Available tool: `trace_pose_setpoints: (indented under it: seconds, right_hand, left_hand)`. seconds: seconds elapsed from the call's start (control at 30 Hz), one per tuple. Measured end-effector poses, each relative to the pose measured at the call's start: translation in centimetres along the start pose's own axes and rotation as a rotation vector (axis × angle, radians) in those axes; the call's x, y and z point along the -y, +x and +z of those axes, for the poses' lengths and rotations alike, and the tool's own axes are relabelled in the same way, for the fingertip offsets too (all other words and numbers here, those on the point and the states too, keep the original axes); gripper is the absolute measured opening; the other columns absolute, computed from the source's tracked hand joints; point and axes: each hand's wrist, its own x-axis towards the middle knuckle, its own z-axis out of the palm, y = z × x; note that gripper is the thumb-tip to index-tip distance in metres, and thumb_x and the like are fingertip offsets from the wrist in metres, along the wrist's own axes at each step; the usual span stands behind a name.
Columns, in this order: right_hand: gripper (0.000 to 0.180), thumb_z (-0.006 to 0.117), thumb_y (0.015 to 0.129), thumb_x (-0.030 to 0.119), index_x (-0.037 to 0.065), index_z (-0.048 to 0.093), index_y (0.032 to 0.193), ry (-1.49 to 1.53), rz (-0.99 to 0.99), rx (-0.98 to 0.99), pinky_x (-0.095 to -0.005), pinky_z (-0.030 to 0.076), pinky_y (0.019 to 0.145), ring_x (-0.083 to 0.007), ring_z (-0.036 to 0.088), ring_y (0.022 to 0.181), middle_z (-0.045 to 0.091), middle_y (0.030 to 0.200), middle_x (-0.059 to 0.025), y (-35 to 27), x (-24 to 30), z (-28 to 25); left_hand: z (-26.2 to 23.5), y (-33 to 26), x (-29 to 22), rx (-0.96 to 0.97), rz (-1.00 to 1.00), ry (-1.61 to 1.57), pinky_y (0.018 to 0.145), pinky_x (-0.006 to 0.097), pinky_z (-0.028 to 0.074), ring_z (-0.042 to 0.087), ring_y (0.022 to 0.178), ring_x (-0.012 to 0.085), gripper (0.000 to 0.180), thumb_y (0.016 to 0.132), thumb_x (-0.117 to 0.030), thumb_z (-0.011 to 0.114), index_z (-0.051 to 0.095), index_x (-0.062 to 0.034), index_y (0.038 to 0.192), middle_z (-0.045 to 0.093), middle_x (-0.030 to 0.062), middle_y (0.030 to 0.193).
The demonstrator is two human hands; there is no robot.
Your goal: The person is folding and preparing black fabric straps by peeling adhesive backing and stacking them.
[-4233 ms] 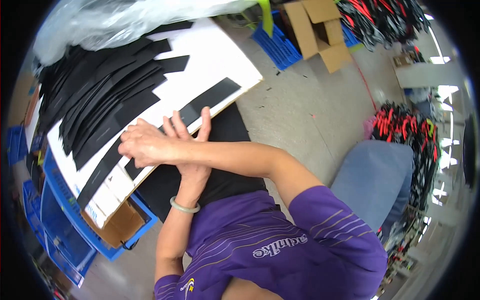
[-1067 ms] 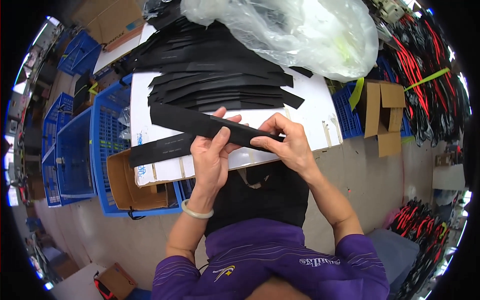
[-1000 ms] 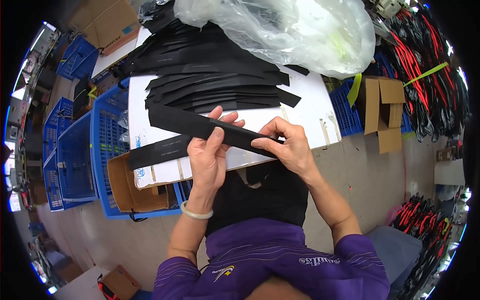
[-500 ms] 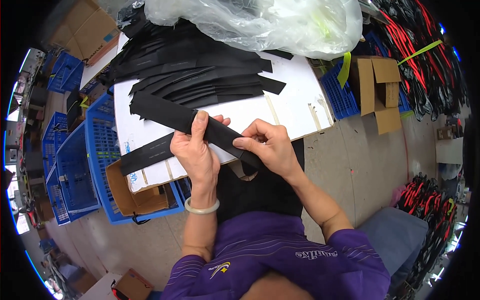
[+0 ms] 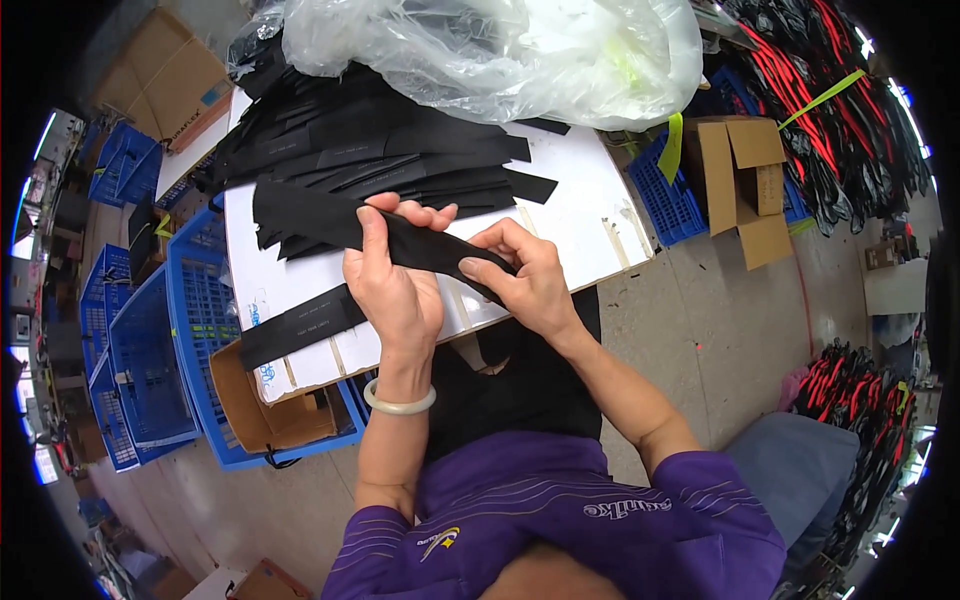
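Observation:
A black fabric strip [image 5: 425, 248] stretches slantwise between my hands above the white table. My left hand [image 5: 395, 280] grips it near its middle, thumb on top and fingers behind. At its near right end, my right hand [image 5: 525, 275] pinches the strip between thumb and fingers. Beyond the hands lies a heaped pile of similar black strips [image 5: 340, 135]. Another black strip [image 5: 305, 325], with small pale print, rests flat on the table left of my left wrist.
A crumpled clear plastic bag [image 5: 500, 60] covers the table's far side. Below the white table's [image 5: 590, 190] left edge stands a blue crate [image 5: 195, 290] with an open cardboard box [image 5: 250, 410] in it. Another cardboard box [image 5: 735, 190] and black-and-red bundles [image 5: 820, 110] are at right.
Both hands have raised the strip's near end slightly away from me. The strip now looks folded or curled lengthwise, where it lay flatter before. My left fingers show more behind it.

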Motion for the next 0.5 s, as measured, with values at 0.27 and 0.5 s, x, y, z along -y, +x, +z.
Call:
trace_pose_setpoints:
  seconds: [0.27,0.5]
  right_hand:
    - [0.032,0.077,0.074,0.007,-0.004,0.06,0.098,-0.228,-0.281,-0.069,-0.0286,0.051,0.069,-0.0184,0.064,0.076,0.066,0.084,-0.0107,1.0,0.8,0.0]
    - [0.056,0.086,0.065,0.018,-0.002,0.06,0.11,-0.261,-0.245,0.043,-0.0282,0.05,0.074,-0.018,0.062,0.086,0.064,0.096,-0.0099,1.9,1.4,-1.3]
  left_hand:
    - [-1.1,1.7,-0.1,0.158,-0.099,-0.259,0.079,0.04,0.047,0.047,0.07,0.0177,0.032,0.102,-0.033,0.043,0.05,-0.002,0.102,0.047,0.005,0.077]
    - [-0.6,1.8,0.3,0.266,-0.179,-0.228,0.099,0.047,0.045,0.062,0.094,0.0256,0.026,0.095,-0.026,0.058,0.056,-0.0014,0.104,0.062,0.0115,0.096]
